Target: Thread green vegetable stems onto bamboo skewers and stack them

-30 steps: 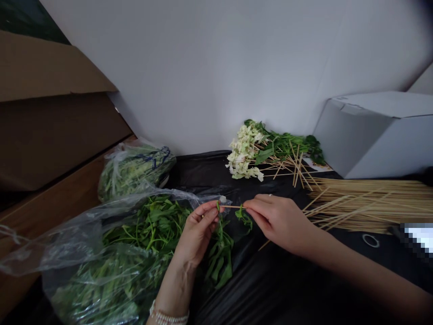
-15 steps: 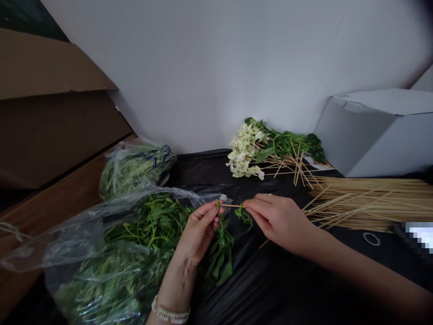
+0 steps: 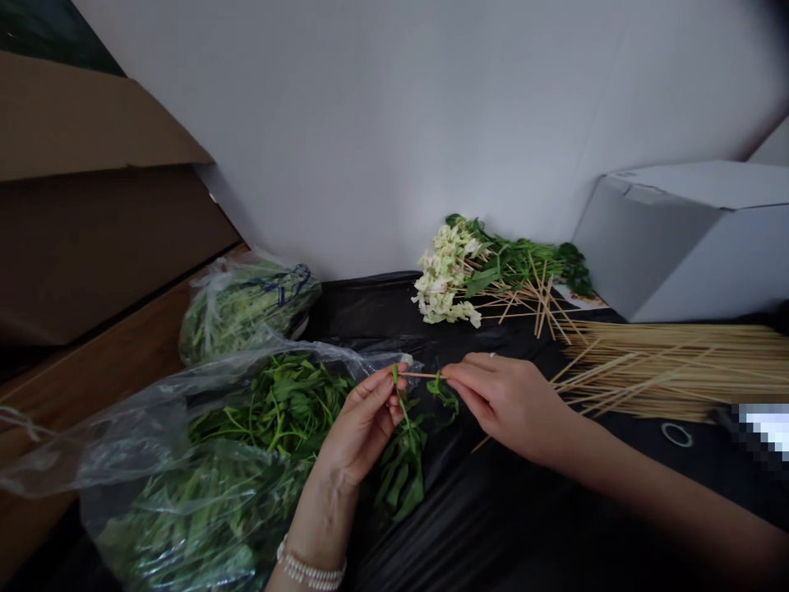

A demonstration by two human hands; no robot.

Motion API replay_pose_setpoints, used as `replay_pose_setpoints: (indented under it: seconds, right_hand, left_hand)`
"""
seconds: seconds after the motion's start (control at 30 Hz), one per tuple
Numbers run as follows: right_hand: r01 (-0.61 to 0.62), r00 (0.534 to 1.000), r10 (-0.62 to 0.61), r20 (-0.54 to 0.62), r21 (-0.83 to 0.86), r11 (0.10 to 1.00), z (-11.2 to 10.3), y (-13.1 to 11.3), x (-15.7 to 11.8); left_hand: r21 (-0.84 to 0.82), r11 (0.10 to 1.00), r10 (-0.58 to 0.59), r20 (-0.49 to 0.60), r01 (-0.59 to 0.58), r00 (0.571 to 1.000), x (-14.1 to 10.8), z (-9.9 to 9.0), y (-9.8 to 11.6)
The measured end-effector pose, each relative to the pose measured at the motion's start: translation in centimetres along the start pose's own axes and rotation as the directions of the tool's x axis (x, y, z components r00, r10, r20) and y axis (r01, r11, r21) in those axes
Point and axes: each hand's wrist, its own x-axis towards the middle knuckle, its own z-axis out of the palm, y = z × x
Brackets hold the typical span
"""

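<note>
My left hand (image 3: 363, 419) pinches a stem of leafy greens (image 3: 403, 477) between thumb and fingers, and its long leaves hang down below. A thin wooden skewer (image 3: 421, 375) runs level between my two hands, its left end at the pinched stem. My right hand (image 3: 505, 403) grips the skewer from the right, fingers closed. Another small green sprig (image 3: 445, 395) hangs on the skewer right by my right fingertips. Just left of my left hand, loose greens (image 3: 277, 403) spill from an open clear plastic bag (image 3: 185, 510).
Filled skewers with pale cabbage pieces (image 3: 447, 275) and greens lie at the back. Many bare skewers (image 3: 678, 366) are piled at right, near a white box (image 3: 696, 238) and a ring (image 3: 676, 434). A second bag of greens (image 3: 246, 304) and a cardboard box (image 3: 92, 205) stand left.
The stem at my left fingertips has shifted slightly on the skewer's end, and the left fingers have moved a little. My right hand has hardly moved.
</note>
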Motion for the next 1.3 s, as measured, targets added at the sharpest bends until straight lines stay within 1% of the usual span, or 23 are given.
replay_pose_setpoints:
  seconds: [0.27, 0.43, 0.53, 0.6, 0.87, 1.03, 1.17, 1.23, 1.3]
  right_hand:
    - [0.024, 0.999, -0.025, 0.030, 0.027, 0.999, 0.3, 0.1, -0.1]
    - [0.010, 0.999, -0.010, 0.043, -0.009, 1.000, 0.7, 0.3, -0.2]
    - [-0.011, 0.999, 0.011, 0.037, -0.001, 1.000, 0.7, 0.2, -0.2]
    - [-0.019, 0.999, 0.018, 0.032, 0.015, 1.000, 0.7, 0.2, -0.2]
    - [0.018, 1.000, -0.019, 0.013, 0.066, 0.998, 0.8, 0.0, -0.3]
    - [0.024, 1.000, -0.025, 0.008, 0.113, 0.993, 1.0, -0.2, -0.3]
    - [0.029, 0.999, -0.032, 0.023, 0.127, 0.991, 1.1, -0.6, -0.4]
    - [0.031, 0.999, -0.035, 0.033, 0.118, 0.993, 1.2, -0.7, -0.4]
    - [0.023, 0.998, -0.029, 0.049, 0.109, 0.994, 1.2, -0.7, -0.4]
  left_hand:
    - [0.078, 0.997, 0.007, -0.006, -0.006, 1.000, -0.2, 0.2, -0.1]
    - [0.153, 0.987, 0.060, -0.016, -0.057, 0.998, -0.2, 0.6, -0.3]
    - [0.135, 0.985, 0.111, -0.043, -0.104, 0.993, -0.1, 0.8, -0.4]
    - [0.118, 0.986, 0.125, -0.061, -0.117, 0.990, -0.1, 0.7, -0.4]
    - [0.077, 0.995, 0.068, -0.112, -0.060, 0.991, -0.1, 0.6, -0.2]
    - [0.104, 0.993, 0.056, -0.093, -0.046, 0.994, -0.3, 0.7, -0.3]
    - [0.163, 0.986, 0.046, -0.051, -0.037, 0.998, -0.3, 1.0, -1.2]
    - [0.198, 0.979, 0.064, -0.041, -0.054, 0.997, -0.3, 1.2, -1.7]
    - [0.241, 0.966, 0.108, -0.034, -0.097, 0.994, -0.3, 1.3, -2.0]
